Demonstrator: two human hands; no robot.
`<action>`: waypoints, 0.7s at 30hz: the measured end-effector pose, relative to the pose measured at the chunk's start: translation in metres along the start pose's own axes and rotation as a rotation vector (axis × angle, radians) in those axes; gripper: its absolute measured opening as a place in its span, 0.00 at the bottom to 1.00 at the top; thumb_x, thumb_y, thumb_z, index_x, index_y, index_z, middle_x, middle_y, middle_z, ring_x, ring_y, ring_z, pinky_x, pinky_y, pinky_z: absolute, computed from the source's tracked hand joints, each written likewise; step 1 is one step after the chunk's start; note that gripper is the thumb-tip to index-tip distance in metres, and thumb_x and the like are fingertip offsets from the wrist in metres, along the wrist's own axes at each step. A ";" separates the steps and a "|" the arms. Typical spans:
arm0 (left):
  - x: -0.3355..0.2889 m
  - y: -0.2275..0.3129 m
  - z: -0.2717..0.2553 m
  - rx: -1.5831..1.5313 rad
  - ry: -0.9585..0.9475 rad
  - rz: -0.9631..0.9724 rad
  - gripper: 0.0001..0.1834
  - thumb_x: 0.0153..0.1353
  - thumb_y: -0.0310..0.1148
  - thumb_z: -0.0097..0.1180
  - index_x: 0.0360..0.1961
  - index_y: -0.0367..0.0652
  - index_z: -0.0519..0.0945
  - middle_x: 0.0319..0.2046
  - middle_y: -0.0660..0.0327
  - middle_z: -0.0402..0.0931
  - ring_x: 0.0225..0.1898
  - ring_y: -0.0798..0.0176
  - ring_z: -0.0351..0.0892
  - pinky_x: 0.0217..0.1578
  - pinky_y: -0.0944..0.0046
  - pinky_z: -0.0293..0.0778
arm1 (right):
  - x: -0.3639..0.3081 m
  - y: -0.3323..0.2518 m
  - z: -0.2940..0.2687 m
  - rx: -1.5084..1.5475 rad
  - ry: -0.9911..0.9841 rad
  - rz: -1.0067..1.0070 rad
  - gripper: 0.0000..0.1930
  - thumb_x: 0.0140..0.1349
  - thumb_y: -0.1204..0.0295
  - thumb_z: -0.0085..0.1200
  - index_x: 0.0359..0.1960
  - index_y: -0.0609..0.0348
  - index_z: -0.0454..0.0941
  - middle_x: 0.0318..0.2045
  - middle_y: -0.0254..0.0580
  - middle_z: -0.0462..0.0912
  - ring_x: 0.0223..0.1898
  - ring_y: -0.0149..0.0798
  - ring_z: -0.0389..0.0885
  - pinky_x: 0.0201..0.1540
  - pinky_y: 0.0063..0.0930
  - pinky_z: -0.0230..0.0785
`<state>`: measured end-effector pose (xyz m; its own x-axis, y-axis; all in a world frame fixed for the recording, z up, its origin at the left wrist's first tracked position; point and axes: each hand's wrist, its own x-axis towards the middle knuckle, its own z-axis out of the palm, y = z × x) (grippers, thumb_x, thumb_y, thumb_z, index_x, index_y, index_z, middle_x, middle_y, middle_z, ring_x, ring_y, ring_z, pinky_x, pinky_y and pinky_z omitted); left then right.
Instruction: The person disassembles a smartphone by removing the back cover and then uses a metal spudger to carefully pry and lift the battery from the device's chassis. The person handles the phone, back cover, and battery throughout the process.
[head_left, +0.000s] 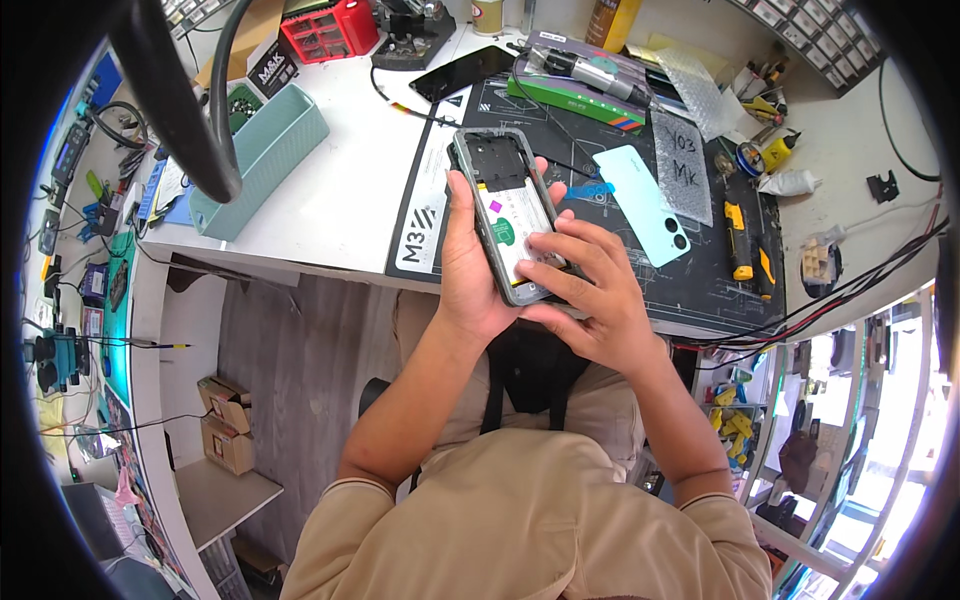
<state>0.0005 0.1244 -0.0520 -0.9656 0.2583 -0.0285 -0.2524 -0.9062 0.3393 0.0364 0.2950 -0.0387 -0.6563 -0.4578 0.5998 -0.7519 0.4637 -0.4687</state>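
Observation:
An opened smartphone (497,198) is held up over the near edge of the bench, its back off and its battery and black inner cover showing. My left hand (474,262) wraps round it from the left, thumb along one side and fingertips showing at the far side. Over the lower right part of the phone lies my right hand (592,287), its fingers apart and touching the battery area. A light blue phone back cover (642,205) with camera rings rests on the black work mat to the right.
On the mat (700,290) lie a bubble-wrap pouch (683,165), a yellow-black tool (738,240) and a green box (575,105). A black phone (463,74) lies farther back. Left stands a teal basket (262,165); a thick black arm (180,110) hangs near it. Cables (850,300) cross the right edge.

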 end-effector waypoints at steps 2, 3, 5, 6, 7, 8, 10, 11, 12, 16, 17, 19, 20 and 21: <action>0.001 -0.001 -0.001 -0.003 -0.045 0.010 0.46 0.78 0.70 0.36 0.77 0.40 0.66 0.72 0.54 0.71 0.67 0.51 0.77 0.66 0.46 0.79 | -0.004 0.000 0.003 -0.002 0.016 0.000 0.26 0.53 0.65 0.77 0.56 0.46 0.89 0.61 0.38 0.84 0.65 0.51 0.78 0.65 0.46 0.73; 0.001 -0.001 -0.003 -0.035 -0.073 0.003 0.46 0.78 0.70 0.35 0.77 0.40 0.65 0.73 0.54 0.71 0.67 0.51 0.77 0.66 0.46 0.79 | -0.005 0.000 0.004 0.004 0.022 -0.005 0.25 0.53 0.66 0.77 0.56 0.46 0.89 0.61 0.38 0.84 0.64 0.51 0.79 0.65 0.45 0.74; 0.001 -0.001 -0.003 -0.068 -0.100 -0.005 0.45 0.78 0.70 0.35 0.77 0.41 0.65 0.73 0.53 0.71 0.68 0.51 0.77 0.66 0.46 0.79 | -0.007 -0.001 0.006 0.025 0.034 -0.007 0.25 0.54 0.67 0.77 0.56 0.47 0.89 0.60 0.37 0.84 0.62 0.50 0.80 0.63 0.44 0.75; -0.001 -0.001 0.001 -0.068 -0.099 -0.006 0.44 0.79 0.70 0.35 0.77 0.42 0.66 0.72 0.54 0.71 0.68 0.52 0.77 0.65 0.47 0.80 | -0.007 0.000 0.007 0.039 0.041 -0.005 0.24 0.54 0.67 0.77 0.55 0.47 0.89 0.59 0.37 0.85 0.62 0.50 0.81 0.63 0.44 0.75; -0.001 0.000 0.003 -0.068 -0.099 -0.007 0.44 0.79 0.69 0.35 0.76 0.43 0.67 0.71 0.54 0.72 0.67 0.53 0.77 0.64 0.48 0.80 | -0.008 0.000 0.008 0.053 0.048 -0.003 0.24 0.54 0.67 0.77 0.55 0.48 0.89 0.59 0.37 0.85 0.61 0.49 0.81 0.62 0.43 0.75; -0.001 -0.001 0.002 -0.074 -0.095 -0.011 0.44 0.79 0.69 0.34 0.77 0.42 0.66 0.71 0.54 0.72 0.68 0.52 0.76 0.65 0.47 0.80 | -0.008 0.001 0.008 0.071 0.060 0.003 0.24 0.54 0.67 0.77 0.55 0.49 0.89 0.58 0.37 0.86 0.61 0.49 0.81 0.62 0.43 0.75; -0.001 0.000 0.002 -0.086 -0.089 -0.013 0.45 0.79 0.70 0.32 0.77 0.42 0.66 0.72 0.54 0.71 0.69 0.51 0.75 0.66 0.47 0.79 | -0.008 0.003 0.008 0.111 0.081 0.009 0.23 0.53 0.68 0.77 0.53 0.50 0.90 0.56 0.37 0.87 0.60 0.49 0.82 0.62 0.43 0.75; -0.001 0.000 0.003 -0.079 -0.077 -0.012 0.45 0.79 0.70 0.32 0.77 0.41 0.65 0.73 0.53 0.70 0.70 0.51 0.74 0.66 0.46 0.79 | -0.008 0.004 0.008 0.151 0.096 0.027 0.23 0.54 0.67 0.77 0.53 0.51 0.90 0.55 0.37 0.87 0.59 0.49 0.82 0.62 0.43 0.75; -0.001 0.001 0.006 -0.073 -0.066 -0.009 0.45 0.79 0.70 0.31 0.78 0.40 0.65 0.73 0.53 0.70 0.71 0.50 0.74 0.66 0.46 0.78 | -0.008 0.005 0.008 0.191 0.112 0.043 0.22 0.54 0.67 0.77 0.52 0.52 0.90 0.54 0.37 0.88 0.59 0.49 0.83 0.62 0.42 0.75; 0.001 0.001 0.006 -0.095 -0.074 -0.036 0.46 0.79 0.69 0.31 0.78 0.39 0.63 0.74 0.53 0.69 0.72 0.49 0.72 0.67 0.45 0.77 | -0.007 0.013 0.004 0.304 0.185 0.083 0.20 0.56 0.66 0.76 0.51 0.55 0.91 0.52 0.39 0.89 0.57 0.48 0.84 0.61 0.41 0.74; 0.001 0.001 0.001 -0.137 -0.073 -0.039 0.46 0.80 0.69 0.31 0.78 0.38 0.63 0.74 0.53 0.69 0.72 0.49 0.73 0.68 0.45 0.76 | -0.006 0.014 0.004 0.342 0.218 0.097 0.19 0.58 0.66 0.75 0.51 0.57 0.90 0.52 0.41 0.90 0.56 0.48 0.84 0.61 0.41 0.74; 0.001 0.003 -0.004 -0.150 -0.167 -0.071 0.45 0.80 0.69 0.32 0.78 0.39 0.63 0.75 0.53 0.69 0.72 0.48 0.72 0.68 0.44 0.75 | -0.005 0.019 0.001 0.331 0.248 0.113 0.19 0.58 0.66 0.74 0.51 0.57 0.90 0.52 0.41 0.90 0.56 0.48 0.85 0.61 0.40 0.74; 0.001 0.003 -0.005 -0.156 -0.214 -0.087 0.45 0.80 0.68 0.32 0.78 0.40 0.63 0.75 0.53 0.69 0.72 0.48 0.72 0.69 0.44 0.75 | -0.005 0.021 -0.002 0.326 0.262 0.121 0.19 0.58 0.66 0.74 0.51 0.58 0.90 0.52 0.42 0.90 0.56 0.48 0.85 0.61 0.40 0.74; 0.001 0.002 0.000 -0.075 -0.042 -0.024 0.43 0.80 0.67 0.33 0.78 0.43 0.65 0.75 0.52 0.68 0.73 0.47 0.72 0.69 0.43 0.74 | -0.004 0.024 -0.005 0.296 0.270 0.128 0.18 0.58 0.68 0.74 0.50 0.58 0.90 0.52 0.42 0.89 0.56 0.48 0.84 0.60 0.40 0.74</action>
<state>-0.0013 0.1230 -0.0514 -0.9563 0.2923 0.0042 -0.2806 -0.9218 0.2673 0.0213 0.3115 -0.0492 -0.7352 -0.1772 0.6542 -0.6767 0.2479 -0.6933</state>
